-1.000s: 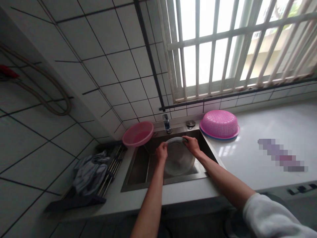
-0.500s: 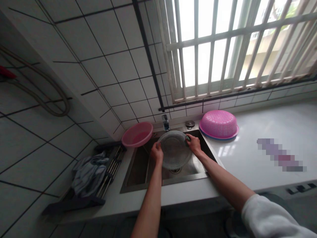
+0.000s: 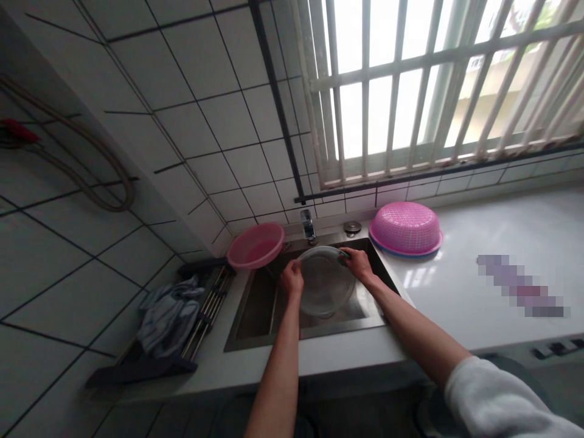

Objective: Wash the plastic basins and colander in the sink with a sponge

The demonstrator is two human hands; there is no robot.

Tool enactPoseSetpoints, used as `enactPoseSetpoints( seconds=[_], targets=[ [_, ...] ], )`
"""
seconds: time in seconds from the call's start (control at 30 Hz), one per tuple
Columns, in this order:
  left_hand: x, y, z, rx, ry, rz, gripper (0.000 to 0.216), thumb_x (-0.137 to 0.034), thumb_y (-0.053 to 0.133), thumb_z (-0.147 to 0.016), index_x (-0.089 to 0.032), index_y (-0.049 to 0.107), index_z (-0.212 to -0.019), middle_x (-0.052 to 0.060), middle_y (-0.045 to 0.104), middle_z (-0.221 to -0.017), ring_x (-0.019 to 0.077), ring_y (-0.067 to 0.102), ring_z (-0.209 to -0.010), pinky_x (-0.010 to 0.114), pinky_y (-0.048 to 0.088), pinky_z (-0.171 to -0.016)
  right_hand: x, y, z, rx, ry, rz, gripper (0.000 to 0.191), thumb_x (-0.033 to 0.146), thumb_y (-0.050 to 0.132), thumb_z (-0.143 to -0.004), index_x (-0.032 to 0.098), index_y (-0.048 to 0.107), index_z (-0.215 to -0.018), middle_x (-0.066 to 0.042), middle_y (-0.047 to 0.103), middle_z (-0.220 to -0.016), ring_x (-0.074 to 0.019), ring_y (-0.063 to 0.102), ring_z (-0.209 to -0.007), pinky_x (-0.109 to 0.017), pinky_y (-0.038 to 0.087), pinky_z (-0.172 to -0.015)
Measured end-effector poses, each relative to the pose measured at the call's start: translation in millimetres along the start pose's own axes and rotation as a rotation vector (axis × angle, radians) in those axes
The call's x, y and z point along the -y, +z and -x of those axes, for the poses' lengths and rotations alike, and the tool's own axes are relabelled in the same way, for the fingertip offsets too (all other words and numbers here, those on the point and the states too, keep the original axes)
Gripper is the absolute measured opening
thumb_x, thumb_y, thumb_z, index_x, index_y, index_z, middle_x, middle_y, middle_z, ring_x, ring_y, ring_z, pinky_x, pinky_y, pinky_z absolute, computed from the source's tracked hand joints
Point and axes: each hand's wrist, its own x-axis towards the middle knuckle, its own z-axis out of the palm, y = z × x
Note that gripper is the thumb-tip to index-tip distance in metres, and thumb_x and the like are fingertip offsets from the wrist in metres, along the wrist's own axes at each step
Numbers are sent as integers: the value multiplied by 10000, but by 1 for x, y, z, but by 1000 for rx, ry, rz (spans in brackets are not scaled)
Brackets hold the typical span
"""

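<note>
A see-through round dish [image 3: 325, 286] is held over the steel sink [image 3: 314, 331], its far edge below the faucet [image 3: 308, 226]. My left hand [image 3: 292, 278] is closed on the dish's left rim, thumb toward the top. At the upper right rim, my right hand [image 3: 357, 263] is closed round a small dark green pad [image 3: 344, 254], which looks like a scouring pad and lies against the rim. The fingers under the dish are hidden.
A pink basin [image 3: 255, 244] stands at the sink's back left corner. To the right, an upturned pink colander [image 3: 406, 228] lies on the white counter [image 3: 451, 274], near a blurred-out patch. A folding rack [image 3: 207, 322] bears a grey striped cloth [image 3: 168, 316]. A barred window is behind.
The dish has tilted and shifted slightly, with its far rim a little lower and its lower edge covering more of the drain. Both hands keep their hold.
</note>
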Motion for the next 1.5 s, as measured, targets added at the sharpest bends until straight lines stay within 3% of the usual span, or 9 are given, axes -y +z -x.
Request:
enactPoseSetpoints(
  seconds=[0.1, 0.3, 0.53, 0.6, 0.8, 1.07, 1.23, 1.37, 1.5],
  targets=[
    [-2, 3, 2, 6, 29, -22, 301, -407, 565, -1023, -266, 756, -1209, 113, 790, -1149, 266, 733, -1020, 290, 487, -815, 3, 1, 3, -20, 7, 32, 340, 324, 684, -963, 325, 741, -1298, -38, 799, -1168, -254, 769, -1058, -308, 561, -955],
    [-12, 16, 12, 282, 238, -128, 215, -349, 601, -1010, -361, 769, -1143, 31, 803, -1104, 219, 729, -1023, 266, 472, -834, 31, 14, 14, 135, -217, 33, 375, 222, 688, -937, 360, 753, -1280, 12, 759, -1275, -239, 731, -1171, -313, 537, -1050],
    [-2, 3, 3, 23, 19, -60, 277, -396, 562, -1024, -290, 743, -1206, 90, 781, -1198, 267, 720, -1069, 288, 471, -808, 0, 1, 0, 5, 4, -52, 331, 289, 728, -928, 318, 764, -1256, -22, 807, -1133, -244, 773, -1045, -302, 576, -934],
    [-2, 6, 3, 30, 22, -57, 283, -388, 556, -1028, -282, 740, -1215, 96, 778, -1208, 266, 719, -1076, 288, 473, -815, -2, 1, 0, -16, 28, -34, 328, 299, 730, -929, 311, 767, -1255, -33, 810, -1119, -248, 777, -1028, -306, 577, -928],
    [-11, 19, 11, 278, 182, -115, 239, -385, 586, -1013, -342, 760, -1171, 37, 797, -1153, 241, 719, -1071, 285, 472, -858, 27, 12, 12, 97, -118, 2, 335, 252, 713, -929, 361, 775, -1239, 6, 789, -1200, -239, 747, -1131, -298, 547, -1015],
    [-3, 1, 3, 92, -40, -39, 319, -429, 561, -1013, -274, 757, -1211, 127, 768, -1234, 312, 709, -1109, 334, 475, -857, 2, 2, -1, 36, -9, -46, 341, 273, 741, -908, 323, 773, -1243, -21, 803, -1153, -255, 767, -1061, -303, 563, -948],
    [-1, 14, 3, 147, 53, 69, 265, -367, 608, -990, -276, 768, -1181, 103, 784, -1189, 296, 712, -1108, 337, 483, -905, 4, 3, 3, 2, 16, -23, 329, 292, 707, -929, 318, 771, -1251, -42, 810, -1122, -265, 768, -1038, -323, 558, -943],
    [-6, 25, 7, 276, 220, 241, 220, -330, 700, -919, -251, 790, -1105, 86, 792, -1164, 264, 708, -1124, 345, 486, -1003, 24, 12, 12, 120, -92, 24, 354, 201, 678, -907, 335, 789, -1214, -34, 801, -1164, -264, 758, -1065, -320, 547, -958],
    [-4, 23, 4, 60, 272, 380, 258, -364, 705, -886, -222, 780, -1088, 108, 772, -1196, 259, 681, -1162, 364, 460, -1079, 25, 16, 11, 113, -80, 51, 396, 156, 671, -864, 357, 799, -1181, -24, 812, -1114, -253, 762, -1029, -308, 545, -934]
  ],
)
